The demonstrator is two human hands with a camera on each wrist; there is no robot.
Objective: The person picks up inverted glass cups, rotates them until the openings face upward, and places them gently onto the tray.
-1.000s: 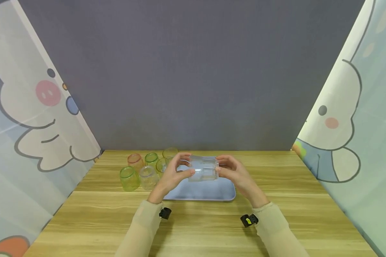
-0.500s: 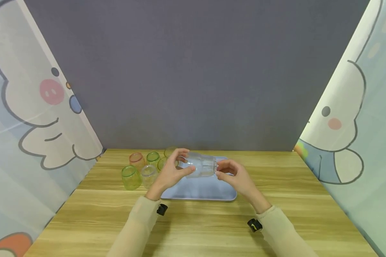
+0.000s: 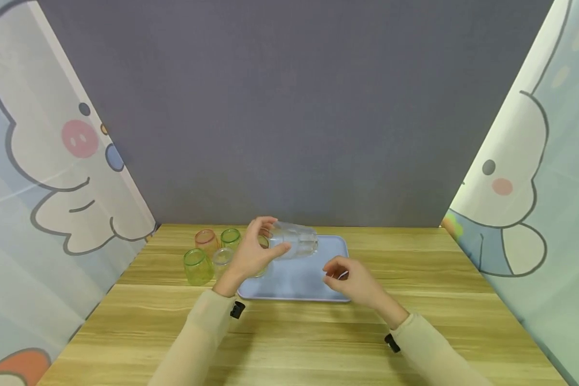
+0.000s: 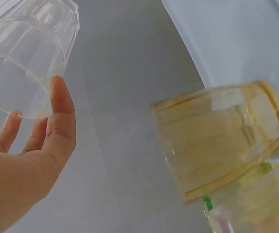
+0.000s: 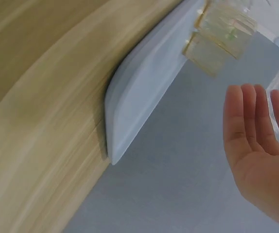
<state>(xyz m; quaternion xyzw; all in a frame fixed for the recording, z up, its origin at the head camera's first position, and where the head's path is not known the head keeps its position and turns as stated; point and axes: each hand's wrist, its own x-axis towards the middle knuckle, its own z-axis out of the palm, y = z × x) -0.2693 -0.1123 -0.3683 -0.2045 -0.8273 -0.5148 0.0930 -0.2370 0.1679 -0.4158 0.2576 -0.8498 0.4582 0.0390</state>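
Left grip [image 3: 252, 256]: I pinch the clear glass [image 3: 296, 238], tipped sideways, aloft over the tray [image 3: 294, 280] near the tabletop's [image 3: 294, 343] far edge | Right grip [image 3: 359, 281]: relaxed, holding nothing | Progress, I judge: other glasses [image 3: 198, 269] stand grouped toward the far left corner; mine not yet set down

Head cam fwd/down, wide — wrist cams close; all share clear glass [image 3: 296, 240], tray [image 3: 294, 281].
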